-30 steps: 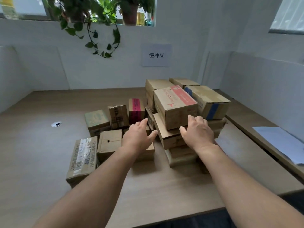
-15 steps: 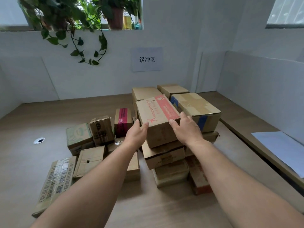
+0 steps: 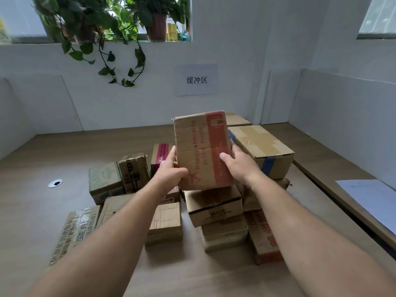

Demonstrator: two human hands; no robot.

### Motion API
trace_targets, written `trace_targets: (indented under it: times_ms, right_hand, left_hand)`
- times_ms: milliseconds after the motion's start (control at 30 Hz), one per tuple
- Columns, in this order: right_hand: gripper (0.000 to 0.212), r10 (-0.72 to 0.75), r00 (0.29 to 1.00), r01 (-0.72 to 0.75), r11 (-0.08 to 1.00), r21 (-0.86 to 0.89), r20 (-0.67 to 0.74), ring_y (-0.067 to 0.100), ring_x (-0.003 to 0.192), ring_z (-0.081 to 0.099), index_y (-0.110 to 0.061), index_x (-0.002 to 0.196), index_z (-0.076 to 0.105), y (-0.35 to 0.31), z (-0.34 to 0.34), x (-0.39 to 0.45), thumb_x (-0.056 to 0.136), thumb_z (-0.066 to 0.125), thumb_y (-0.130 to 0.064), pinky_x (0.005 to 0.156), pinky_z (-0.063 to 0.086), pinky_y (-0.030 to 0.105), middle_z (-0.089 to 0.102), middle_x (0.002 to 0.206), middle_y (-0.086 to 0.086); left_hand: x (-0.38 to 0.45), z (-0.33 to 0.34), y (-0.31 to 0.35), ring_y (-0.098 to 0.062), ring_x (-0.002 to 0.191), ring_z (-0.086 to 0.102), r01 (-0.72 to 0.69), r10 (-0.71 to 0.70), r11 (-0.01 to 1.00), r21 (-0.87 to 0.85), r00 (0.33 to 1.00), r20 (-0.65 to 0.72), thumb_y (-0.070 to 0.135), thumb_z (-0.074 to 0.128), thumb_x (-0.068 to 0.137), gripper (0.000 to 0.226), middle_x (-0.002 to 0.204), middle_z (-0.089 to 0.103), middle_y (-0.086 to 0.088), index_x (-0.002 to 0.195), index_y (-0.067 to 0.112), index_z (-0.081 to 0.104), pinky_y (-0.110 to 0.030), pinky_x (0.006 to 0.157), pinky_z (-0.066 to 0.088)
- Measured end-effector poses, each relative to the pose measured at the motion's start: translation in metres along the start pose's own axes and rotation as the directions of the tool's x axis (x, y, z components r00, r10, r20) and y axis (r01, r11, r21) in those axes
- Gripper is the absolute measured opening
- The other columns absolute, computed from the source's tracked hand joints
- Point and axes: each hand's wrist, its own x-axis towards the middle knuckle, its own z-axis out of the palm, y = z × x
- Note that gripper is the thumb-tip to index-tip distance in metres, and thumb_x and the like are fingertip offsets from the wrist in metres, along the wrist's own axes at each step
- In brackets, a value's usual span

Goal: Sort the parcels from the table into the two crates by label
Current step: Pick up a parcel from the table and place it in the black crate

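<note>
Above the pile (image 3: 214,206), both hands' fingers (image 3: 225,156) clasp the red-striped parcel (image 3: 203,146) (tilted upright) between them.

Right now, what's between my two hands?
The red-striped parcel, lifted above the pile and gripped by the left hand and right hand, in the head view.

both my bare forearms reach forward and up, side by side. my left hand (image 3: 170,175) grips the parcel (image 3: 203,150) at its left edge, thumb on the front face. my right hand (image 3: 241,166) clasps its right side, thumb pressed across the front.
</note>
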Motion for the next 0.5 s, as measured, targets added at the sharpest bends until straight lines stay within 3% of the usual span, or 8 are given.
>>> trace_targets:
  times_ms: [67, 133, 233, 300, 400, 500]
  right_hand:
    - [0.053, -0.072, 0.997, 0.068, 0.993, 0.094, 0.037, 0.021, 0.119, 0.054, -0.036, 0.151, 0.028, -0.005, 0.0, 0.001, 0.101, 0.047, -0.03, 0.103, 0.046, 0.041, 0.057, 0.127, -0.005]
    - [0.05, -0.099, 0.995, 0.094, 0.984, 0.148, 0.023, 0.018, 0.115, 0.055, -0.036, 0.145, 0.041, -0.011, -0.001, 0.002, 0.097, 0.05, -0.023, 0.102, 0.047, 0.041, 0.059, 0.121, -0.008]
    - [0.034, -0.063, 0.998, 0.055, 0.971, 0.234, 0.027, 0.019, 0.095, 0.061, -0.027, 0.111, 0.069, -0.018, -0.002, 0.003, 0.092, 0.045, -0.041, 0.083, 0.048, 0.036, 0.069, 0.1, -0.005]
    - [0.058, 0.011, 0.994, -0.058, 0.907, 0.418, 0.113, 0.022, 0.085, 0.068, -0.014, 0.1, 0.07, -0.028, -0.003, -0.003, 0.095, 0.038, -0.062, 0.071, 0.05, 0.036, 0.073, 0.093, 0.004]
    - [0.091, 0.052, 0.967, -0.197, 0.773, 0.604, 0.249, 0.035, 0.086, 0.073, 0.002, 0.101, 0.065, -0.035, 0.0, -0.01, 0.086, 0.029, -0.08, 0.073, 0.057, 0.042, 0.073, 0.094, 0.021]
    - [0.101, 0.032, 0.93, -0.28, 0.706, 0.651, 0.366, 0.041, 0.09, 0.071, 0.006, 0.103, 0.064, -0.04, 0.009, -0.012, 0.081, 0.026, -0.085, 0.08, 0.057, 0.049, 0.072, 0.099, 0.027]
  left_hand:
    - [-0.004, -0.008, 0.001, -0.024, 0.103, 0.061, -0.025, 0.025, 1.0, -0.001, 1.0, -0.008, -0.012, 0.049, 0.084, 0.086, 0.105, 0.058, -0.01, 0.147, 0.04, 0.02, -0.038, 0.082, 0.055]
    - [-0.009, -0.017, 0.001, -0.025, 0.106, 0.061, -0.034, 0.031, 0.997, -0.075, 0.998, -0.048, -0.005, 0.047, 0.087, 0.076, 0.111, 0.061, -0.009, 0.146, 0.038, 0.028, -0.045, 0.092, 0.052]
    - [-0.019, -0.033, 0.001, -0.024, 0.111, 0.059, -0.028, 0.001, 0.98, -0.197, 0.991, -0.134, 0.014, 0.04, 0.093, 0.041, 0.114, 0.064, -0.005, 0.13, 0.028, 0.05, -0.05, 0.096, 0.048]
    - [-0.027, -0.043, 0.004, -0.023, 0.107, 0.06, -0.015, -0.028, 0.963, -0.271, 0.988, -0.153, 0.032, 0.038, 0.097, 0.028, 0.11, 0.065, -0.005, 0.114, 0.021, 0.058, -0.046, 0.087, 0.05]
    - [-0.035, -0.058, 0.006, -0.024, 0.102, 0.062, 0.006, -0.08, 0.94, -0.341, 0.975, -0.205, 0.064, 0.038, 0.091, 0.056, 0.106, 0.064, -0.011, 0.099, 0.011, 0.056, -0.045, 0.076, 0.055]
    - [-0.042, -0.072, 0.004, -0.03, 0.106, 0.062, 0.0, -0.099, 0.925, -0.381, 0.966, -0.24, 0.079, 0.036, 0.078, 0.077, 0.106, 0.065, -0.014, 0.102, 0.008, 0.055, -0.055, 0.083, 0.053]
